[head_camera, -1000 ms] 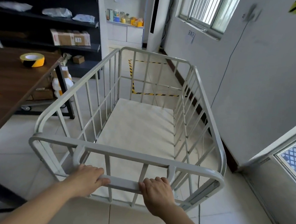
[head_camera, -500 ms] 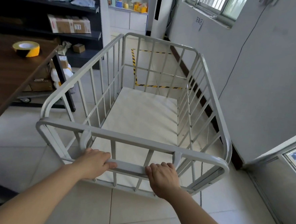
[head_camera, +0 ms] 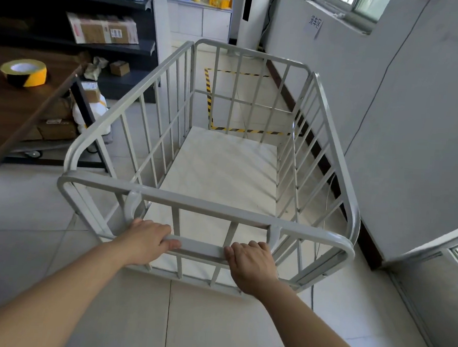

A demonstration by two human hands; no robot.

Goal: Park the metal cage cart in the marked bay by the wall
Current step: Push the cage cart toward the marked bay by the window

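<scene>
The grey metal cage cart [head_camera: 209, 201] stands on the tiled floor straight ahead of me, empty, with a pale flat deck inside. My left hand [head_camera: 144, 242] and my right hand [head_camera: 251, 267] both grip the low handle bar [head_camera: 201, 248] at its near end. Beyond the cart's far end, the bay marked with yellow-and-black tape [head_camera: 209, 96] lies on the floor along the white wall [head_camera: 389, 108]. A paper sign [head_camera: 314, 24] hangs on that wall above the bay. The cart's right side runs close to the wall.
A brown table [head_camera: 12, 109] with a roll of yellow-black tape [head_camera: 25, 72] sits at the left. Behind it are dark shelves with cardboard boxes [head_camera: 102, 30] and a low trolley [head_camera: 34, 149] with parcels. A door frame [head_camera: 434, 247] juts out at the right.
The cart has rolled forward toward the taped bay, and I have followed it. Both hands keep the same grip on the handle bar.
</scene>
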